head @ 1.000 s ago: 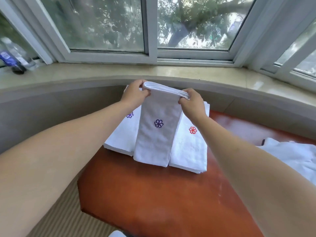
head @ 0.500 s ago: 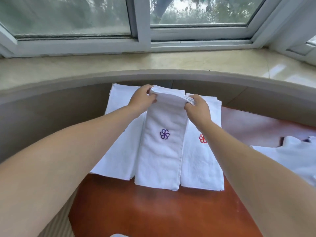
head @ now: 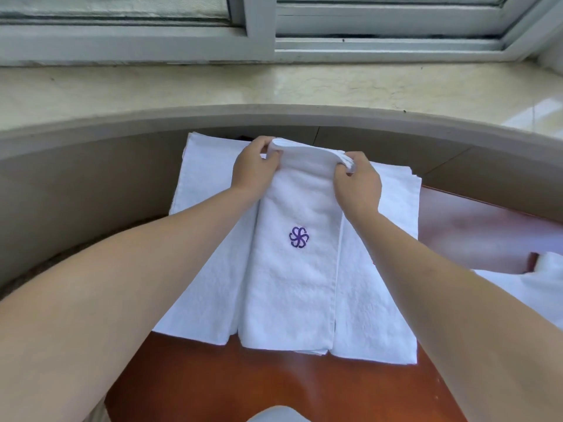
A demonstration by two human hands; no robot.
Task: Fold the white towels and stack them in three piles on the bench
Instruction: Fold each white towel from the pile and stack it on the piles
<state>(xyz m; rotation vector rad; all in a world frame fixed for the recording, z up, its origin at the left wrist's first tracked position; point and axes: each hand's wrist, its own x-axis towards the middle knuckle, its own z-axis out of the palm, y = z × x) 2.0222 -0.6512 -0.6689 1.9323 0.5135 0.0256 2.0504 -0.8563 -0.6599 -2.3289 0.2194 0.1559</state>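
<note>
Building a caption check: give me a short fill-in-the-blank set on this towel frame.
1. The folded towel held by the left hand and right hand bears a flower mark coloured ____.
2. Both hands grip the towel's ____ edge.
3. The towel piles lie on a bench coloured ____.

Missing: purple; far; reddish-brown
</note>
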